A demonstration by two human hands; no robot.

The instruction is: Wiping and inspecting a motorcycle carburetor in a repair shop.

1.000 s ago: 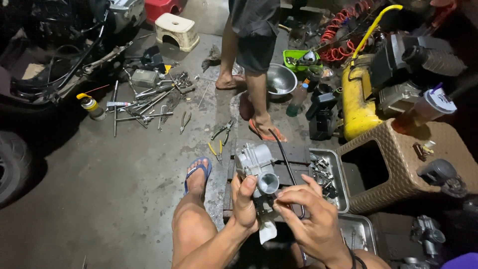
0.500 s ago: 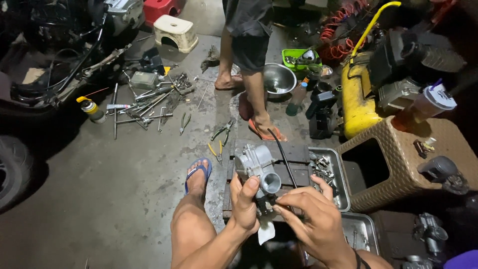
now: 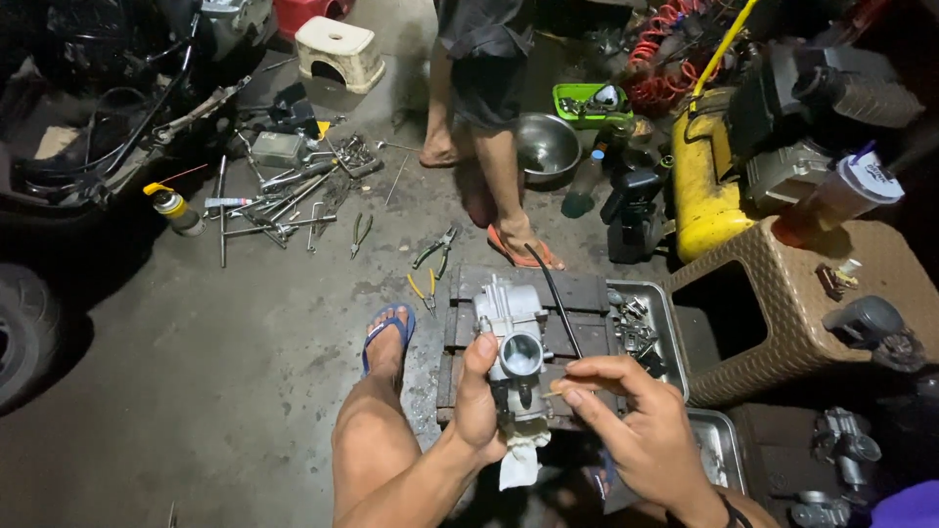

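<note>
Raised slightly since the earlier frame, the silver carburetor (image 3: 513,340) sits upright in the left hand (image 3: 481,401), whose fingers are closed around its lower body over a white rag (image 3: 520,458). Just beside it, the right hand (image 3: 636,425) pinches a thin rod (image 3: 556,393) — tip near the carburetor's round bore. Beyond the hands lie a metal tray (image 3: 675,342) of small parts and pliers (image 3: 434,251) — well apart.

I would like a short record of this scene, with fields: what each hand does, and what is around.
left hand: holds a silver carburetor upright, with a white rag under it
right hand: pinches a thin stick beside the carburetor body
under the hands: dark wooden board
right of the board: metal tray with small parts
floor, left: scattered hand tools, pliers
nearby: another person's legs, yellow tank
</note>
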